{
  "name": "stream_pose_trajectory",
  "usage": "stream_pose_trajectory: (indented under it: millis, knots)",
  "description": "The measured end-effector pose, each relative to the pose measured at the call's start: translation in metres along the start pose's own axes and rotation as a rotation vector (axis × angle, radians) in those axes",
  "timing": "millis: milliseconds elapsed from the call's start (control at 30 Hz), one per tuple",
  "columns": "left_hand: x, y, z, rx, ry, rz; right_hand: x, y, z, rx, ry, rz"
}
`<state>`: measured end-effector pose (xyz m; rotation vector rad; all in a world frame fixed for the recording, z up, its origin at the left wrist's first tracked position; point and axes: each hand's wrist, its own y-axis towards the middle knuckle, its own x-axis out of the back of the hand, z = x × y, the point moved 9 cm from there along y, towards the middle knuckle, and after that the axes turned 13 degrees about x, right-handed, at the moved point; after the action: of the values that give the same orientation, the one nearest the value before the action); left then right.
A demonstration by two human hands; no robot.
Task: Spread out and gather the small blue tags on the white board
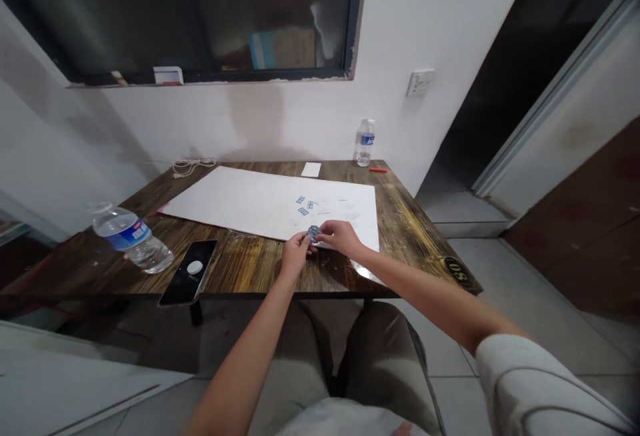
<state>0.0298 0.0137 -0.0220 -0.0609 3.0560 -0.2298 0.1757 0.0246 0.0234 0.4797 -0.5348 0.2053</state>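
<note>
My left grip (295, 253) and right grip (342, 237) pinch the small blue-patterned piece (314, 232) from opposite sides, presumably for steadiness. It is at the near edge of the white board (240, 199), conveniently near the blue-striped shapes (303, 211).

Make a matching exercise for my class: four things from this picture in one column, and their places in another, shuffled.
1. blue patterned piece
2. black phone
3. white cable
4. red stick

A. near the far left corner of the white sheet
B. beside the far bottle
C. between the fingers of the left hand and right hand
D. under a round white object

Pairs: 1-C, 2-D, 3-A, 4-B
</note>
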Motion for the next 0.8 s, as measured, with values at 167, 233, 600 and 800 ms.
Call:
stream_pose_trajectory:
  millis: [167, 233, 600, 800]
  knots:
    - [-0.004, -0.003, -0.004, -0.013, -0.006, 0.050, 0.000, 0.000, -0.005, -0.029, -0.049, -0.057]
    - [-0.005, -0.002, -0.002, -0.010, 0.011, 0.062, 0.002, 0.001, -0.005, 0.005, -0.099, -0.054]
    - [0.000, 0.002, 0.006, -0.003, -0.024, 0.027, 0.021, 0.059, -0.003, 0.226, -0.203, 0.161]
    - [0.001, 0.000, 0.006, 0.026, -0.041, 0.021, 0.002, 0.113, -0.015, 0.192, -0.549, 0.321]
